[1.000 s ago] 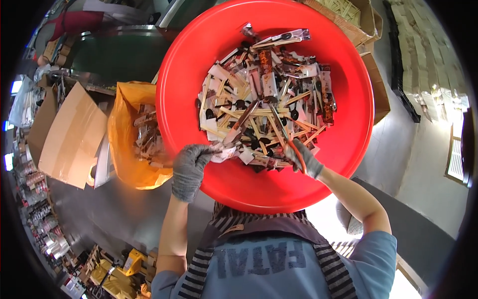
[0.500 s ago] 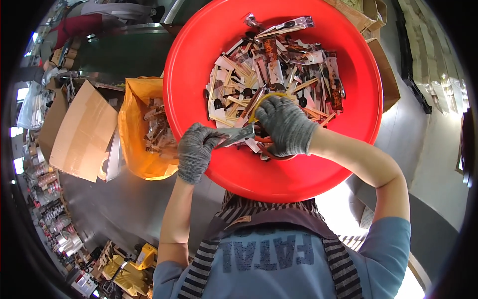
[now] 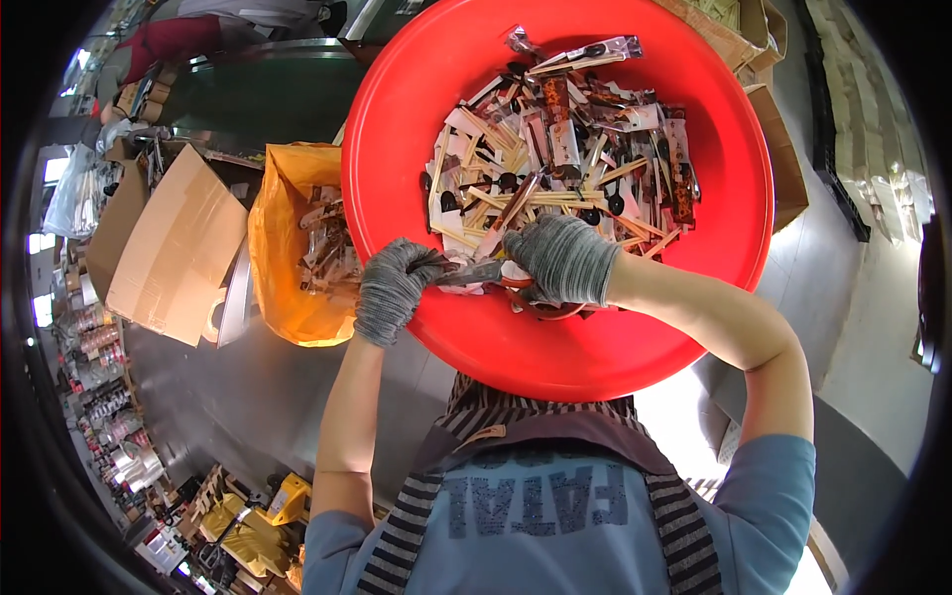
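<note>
Both my hands wear grey knit gloves. My right hand (image 3: 561,260) is closed around the handles of a pair of scissors (image 3: 478,273), whose blades point left, nearly together. My left hand (image 3: 392,290) pinches the end of a small plastic wrapper (image 3: 448,266), and the blades reach right up to it; most of it is hidden by glove and blades. Both hands are over the near left part of a large red basin (image 3: 635,357). Inside the basin lies a heap of wooden chopsticks (image 3: 486,139), black spoons (image 3: 617,203), white paper pieces and clear cutlery packets (image 3: 600,55).
Left of the basin stands an orange bag (image 3: 273,213) holding clear packets. Beyond it is an open cardboard box (image 3: 178,248). More cardboard boxes (image 3: 773,159) stand right of the basin. A green-topped surface (image 3: 268,94) lies at the far left.
The scissor blades have swung from apart to nearly together at the wrapper. My right hand has shifted slightly, and its yellow handle loop is now hidden. The view has moved a little.
</note>
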Action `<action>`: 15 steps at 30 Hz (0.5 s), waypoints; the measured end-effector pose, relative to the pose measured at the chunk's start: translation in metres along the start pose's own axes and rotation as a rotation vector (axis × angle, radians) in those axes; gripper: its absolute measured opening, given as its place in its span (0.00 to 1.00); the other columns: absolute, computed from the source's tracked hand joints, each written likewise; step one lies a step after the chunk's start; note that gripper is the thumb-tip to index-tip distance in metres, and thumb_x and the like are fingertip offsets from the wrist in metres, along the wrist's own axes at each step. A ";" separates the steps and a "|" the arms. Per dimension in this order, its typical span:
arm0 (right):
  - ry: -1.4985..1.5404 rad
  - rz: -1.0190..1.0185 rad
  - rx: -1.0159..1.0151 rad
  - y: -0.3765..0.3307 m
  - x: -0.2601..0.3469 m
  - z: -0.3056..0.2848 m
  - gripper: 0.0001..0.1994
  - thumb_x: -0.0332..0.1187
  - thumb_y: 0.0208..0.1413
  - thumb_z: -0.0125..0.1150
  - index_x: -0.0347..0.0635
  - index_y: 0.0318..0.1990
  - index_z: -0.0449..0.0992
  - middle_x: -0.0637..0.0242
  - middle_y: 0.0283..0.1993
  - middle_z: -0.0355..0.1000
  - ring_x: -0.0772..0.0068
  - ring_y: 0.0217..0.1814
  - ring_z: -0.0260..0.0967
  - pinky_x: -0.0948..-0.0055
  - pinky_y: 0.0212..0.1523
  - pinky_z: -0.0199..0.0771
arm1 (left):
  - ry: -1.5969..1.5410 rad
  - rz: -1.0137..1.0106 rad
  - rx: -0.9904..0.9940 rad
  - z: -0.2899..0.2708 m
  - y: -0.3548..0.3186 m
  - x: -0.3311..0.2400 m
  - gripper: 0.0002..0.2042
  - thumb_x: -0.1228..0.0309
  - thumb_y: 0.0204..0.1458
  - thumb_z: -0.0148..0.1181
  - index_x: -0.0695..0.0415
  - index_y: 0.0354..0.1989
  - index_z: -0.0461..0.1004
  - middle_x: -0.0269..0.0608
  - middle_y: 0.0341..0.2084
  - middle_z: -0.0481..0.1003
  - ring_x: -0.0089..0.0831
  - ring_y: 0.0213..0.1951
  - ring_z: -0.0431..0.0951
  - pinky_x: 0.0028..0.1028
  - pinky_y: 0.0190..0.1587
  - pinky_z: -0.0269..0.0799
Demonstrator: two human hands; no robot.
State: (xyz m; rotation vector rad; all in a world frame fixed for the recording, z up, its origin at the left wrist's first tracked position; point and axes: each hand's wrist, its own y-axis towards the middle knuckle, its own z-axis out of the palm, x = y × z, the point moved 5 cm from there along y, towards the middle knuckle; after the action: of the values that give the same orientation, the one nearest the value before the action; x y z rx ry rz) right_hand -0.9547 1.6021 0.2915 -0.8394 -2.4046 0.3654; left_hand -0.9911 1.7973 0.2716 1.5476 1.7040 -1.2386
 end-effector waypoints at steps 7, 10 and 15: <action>0.002 -0.050 -0.162 -0.002 -0.009 0.005 0.35 0.58 0.37 0.59 0.33 0.43 0.67 0.49 0.41 0.68 0.52 0.42 0.68 0.61 0.43 0.68 | -0.008 -0.102 0.185 -0.001 0.007 -0.015 0.06 0.82 0.39 0.61 0.66 0.27 0.74 0.37 0.22 0.74 0.22 0.27 0.73 0.21 0.34 0.71; 0.050 -0.049 -0.172 0.001 -0.009 0.009 0.35 0.58 0.36 0.62 0.34 0.44 0.67 0.49 0.44 0.66 0.50 0.44 0.67 0.61 0.44 0.67 | -0.189 -0.141 0.189 -0.006 0.009 -0.007 0.06 0.82 0.38 0.60 0.66 0.28 0.74 0.38 0.22 0.74 0.23 0.28 0.74 0.21 0.35 0.71; 0.298 -0.075 -0.038 0.006 -0.019 0.032 0.36 0.56 0.33 0.65 0.35 0.44 0.66 0.50 0.42 0.68 0.49 0.43 0.67 0.59 0.44 0.67 | -0.221 -0.207 0.255 -0.009 0.010 -0.016 0.07 0.83 0.38 0.61 0.67 0.29 0.75 0.39 0.23 0.75 0.22 0.28 0.74 0.21 0.35 0.70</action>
State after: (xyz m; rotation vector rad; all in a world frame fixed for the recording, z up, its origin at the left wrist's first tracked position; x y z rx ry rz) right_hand -0.9584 1.5920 0.2555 -0.7595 -2.1637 0.1527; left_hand -0.9761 1.7967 0.2865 1.3341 1.6429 -1.7222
